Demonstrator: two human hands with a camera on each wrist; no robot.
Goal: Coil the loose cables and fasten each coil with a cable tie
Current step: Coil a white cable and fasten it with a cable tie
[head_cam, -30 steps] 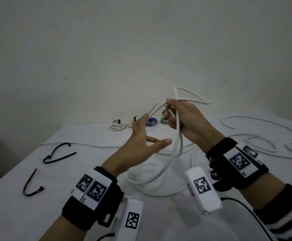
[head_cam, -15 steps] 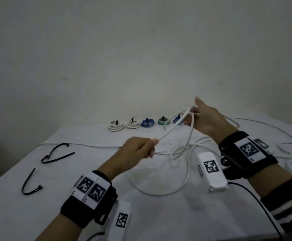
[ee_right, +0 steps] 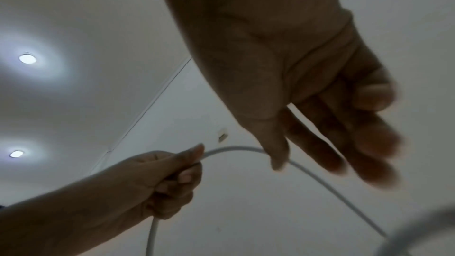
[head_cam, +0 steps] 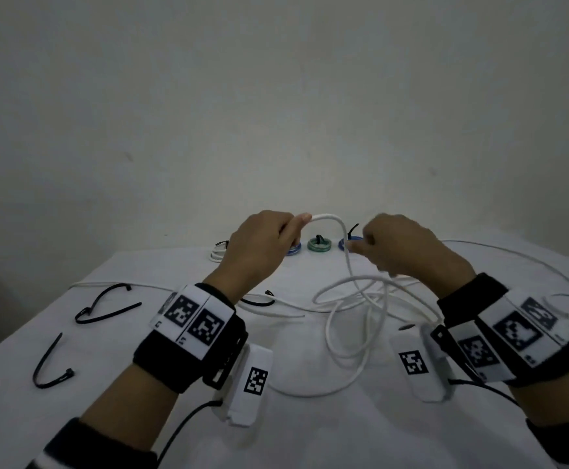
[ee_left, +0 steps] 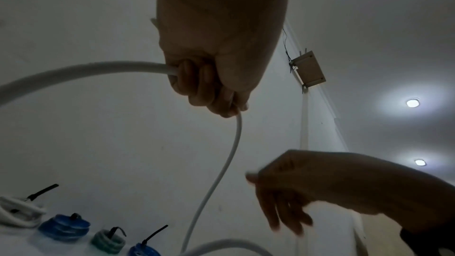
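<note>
A long white cable [head_cam: 335, 221] arches between my two hands above the table, and its loose loops [head_cam: 354, 333] lie on the white cloth below. My left hand [head_cam: 266, 242] grips the cable in a fist; in the left wrist view the cable [ee_left: 229, 153] enters and leaves that fist [ee_left: 216, 75]. My right hand [head_cam: 401, 248] hovers just right of the arch. In the right wrist view its fingers [ee_right: 344, 133] are straight and blurred, and its thumb lies beside the cable [ee_right: 236, 149] without gripping it.
Tied coils stand along the table's far edge: white [head_cam: 217, 253], green [head_cam: 318, 246] and blue [head_cam: 345, 244]. Black cable ties lie at the left [head_cam: 107, 302] [head_cam: 51, 367], and one [head_cam: 259, 301] lies under my left wrist. More loose white cable [head_cam: 513, 255] trails off right.
My left hand has risen and moved away from me with the cable. My right hand has released the loops, which now lie on the table, and has come in towards the left hand.
</note>
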